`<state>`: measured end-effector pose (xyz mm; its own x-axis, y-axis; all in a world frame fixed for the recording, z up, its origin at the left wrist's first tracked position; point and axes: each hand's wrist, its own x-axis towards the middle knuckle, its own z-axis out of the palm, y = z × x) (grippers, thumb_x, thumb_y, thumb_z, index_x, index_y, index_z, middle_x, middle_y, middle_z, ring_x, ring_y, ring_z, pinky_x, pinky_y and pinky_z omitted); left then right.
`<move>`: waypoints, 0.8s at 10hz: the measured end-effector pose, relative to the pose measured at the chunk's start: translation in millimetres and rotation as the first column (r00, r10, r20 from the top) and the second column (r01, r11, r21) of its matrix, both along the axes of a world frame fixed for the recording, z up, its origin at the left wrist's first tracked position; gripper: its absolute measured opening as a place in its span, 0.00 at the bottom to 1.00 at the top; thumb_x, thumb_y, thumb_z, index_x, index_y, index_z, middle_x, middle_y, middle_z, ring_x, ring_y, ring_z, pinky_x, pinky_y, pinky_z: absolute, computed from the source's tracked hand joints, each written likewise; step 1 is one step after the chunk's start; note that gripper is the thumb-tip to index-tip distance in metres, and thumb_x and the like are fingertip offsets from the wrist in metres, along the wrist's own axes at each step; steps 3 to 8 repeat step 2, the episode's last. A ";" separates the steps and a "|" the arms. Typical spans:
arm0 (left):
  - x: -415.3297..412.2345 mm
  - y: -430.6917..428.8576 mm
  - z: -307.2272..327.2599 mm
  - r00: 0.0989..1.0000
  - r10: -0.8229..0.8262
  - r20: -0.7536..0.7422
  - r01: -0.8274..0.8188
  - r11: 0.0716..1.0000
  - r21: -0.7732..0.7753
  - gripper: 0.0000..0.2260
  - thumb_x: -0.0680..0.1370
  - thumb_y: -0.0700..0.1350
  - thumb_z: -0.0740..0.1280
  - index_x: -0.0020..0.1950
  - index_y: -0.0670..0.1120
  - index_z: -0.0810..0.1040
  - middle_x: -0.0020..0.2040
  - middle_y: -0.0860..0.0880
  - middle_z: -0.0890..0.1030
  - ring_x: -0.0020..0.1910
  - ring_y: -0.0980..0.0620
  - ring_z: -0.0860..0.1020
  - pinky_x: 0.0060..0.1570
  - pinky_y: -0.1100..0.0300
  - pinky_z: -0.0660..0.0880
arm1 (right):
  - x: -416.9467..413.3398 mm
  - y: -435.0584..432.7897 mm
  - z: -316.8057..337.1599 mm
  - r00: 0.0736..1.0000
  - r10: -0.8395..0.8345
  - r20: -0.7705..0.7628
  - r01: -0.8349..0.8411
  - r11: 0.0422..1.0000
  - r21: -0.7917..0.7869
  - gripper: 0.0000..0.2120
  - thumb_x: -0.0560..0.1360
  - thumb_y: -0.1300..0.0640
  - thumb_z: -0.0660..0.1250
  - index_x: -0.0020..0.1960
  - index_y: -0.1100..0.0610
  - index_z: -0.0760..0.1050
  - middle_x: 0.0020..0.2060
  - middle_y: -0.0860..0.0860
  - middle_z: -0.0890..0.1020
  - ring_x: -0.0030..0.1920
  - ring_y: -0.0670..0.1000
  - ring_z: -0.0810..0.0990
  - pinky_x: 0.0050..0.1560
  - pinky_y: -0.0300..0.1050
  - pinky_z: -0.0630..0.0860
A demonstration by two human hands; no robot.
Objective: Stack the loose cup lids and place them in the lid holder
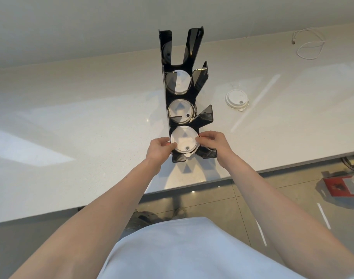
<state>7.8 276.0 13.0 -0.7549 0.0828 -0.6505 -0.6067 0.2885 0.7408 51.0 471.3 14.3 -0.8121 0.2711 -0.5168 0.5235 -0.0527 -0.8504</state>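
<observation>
Worktop [91,117]: both your hands' fingers [200,139] pinch the lid [184,140] over the holder [204,153]; tilt it and it jams.

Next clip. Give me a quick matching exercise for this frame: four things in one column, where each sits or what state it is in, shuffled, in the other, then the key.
Things:
1. lid stack
2. loose lid
3. white cable
4. lid holder

Places or states:
A. coiled at the far right of the counter
B. lying alone on the counter, right of the holder
C. black, standing upright on the counter
D. in the nearest compartment, between the left hand and right hand

Pairs: 1-D, 2-B, 3-A, 4-C
</observation>
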 end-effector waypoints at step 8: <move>9.6 -6.3 1.5 0.999 0.029 -0.013 -0.029 0.999 0.035 0.21 0.80 0.45 0.68 0.71 0.40 0.73 0.63 0.42 0.80 0.59 0.44 0.80 0.67 0.46 0.75 | 16.8 -6.1 -5.5 0.987 -0.141 -0.082 0.143 0.989 0.027 0.09 0.76 0.57 0.69 0.55 0.59 0.79 0.47 0.54 0.83 0.50 0.54 0.81 0.54 0.48 0.77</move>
